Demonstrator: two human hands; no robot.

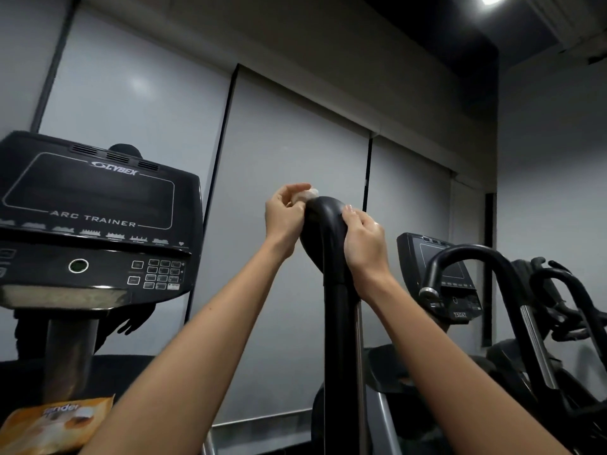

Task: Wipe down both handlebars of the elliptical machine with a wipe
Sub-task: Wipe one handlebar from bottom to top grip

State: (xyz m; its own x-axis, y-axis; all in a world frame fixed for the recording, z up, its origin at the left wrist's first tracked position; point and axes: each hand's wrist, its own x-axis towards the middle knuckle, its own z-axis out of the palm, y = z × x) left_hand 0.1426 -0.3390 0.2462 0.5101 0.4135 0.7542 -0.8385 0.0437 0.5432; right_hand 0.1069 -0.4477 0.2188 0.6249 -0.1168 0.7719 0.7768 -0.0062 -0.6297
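Upright handlebar [323, 231], top curving away, left hand [284, 220] pinching wipe [308, 193] on top, right hand [364, 241] clasping handlebar

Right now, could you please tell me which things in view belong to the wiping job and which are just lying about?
For the job:
- wipe, pinched in the left hand
- handlebar, wipe at its top
- right hand, holding the handlebar

Lying about:
- console
- orange packet, untouched, perhaps the wipes' pack
- neighbouring machine on the right
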